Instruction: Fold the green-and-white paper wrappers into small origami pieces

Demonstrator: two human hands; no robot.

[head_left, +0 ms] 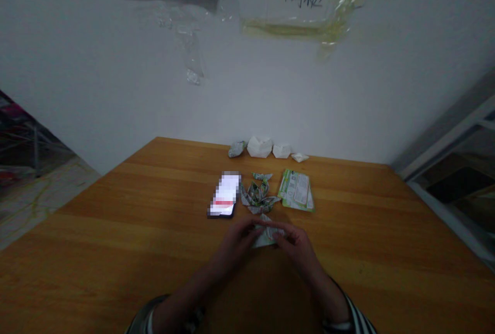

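Note:
A small piece of green-and-white printed paper (263, 241) lies between my two hands, low over the wooden table. My left hand (238, 236) pinches its left side, and my right hand (297, 245) grips its right side. The fingers of both hands meet along the paper's upper part and hide some of it. One corner of the paper sticks up beyond the fingertips. Just past my hands are folded printed paper pieces (260, 202) with pointed ends, grouped close together. A flat stack of similar printed paper (297, 190) rests to their right.
Left of the folded pieces lies a phone (225, 194) with its screen lit. Along the wall stand a printed folded paper shape (236, 149) and several white ones (259, 147). The wooden table (154, 195) meets a wall (240, 92) with taped-up sheets.

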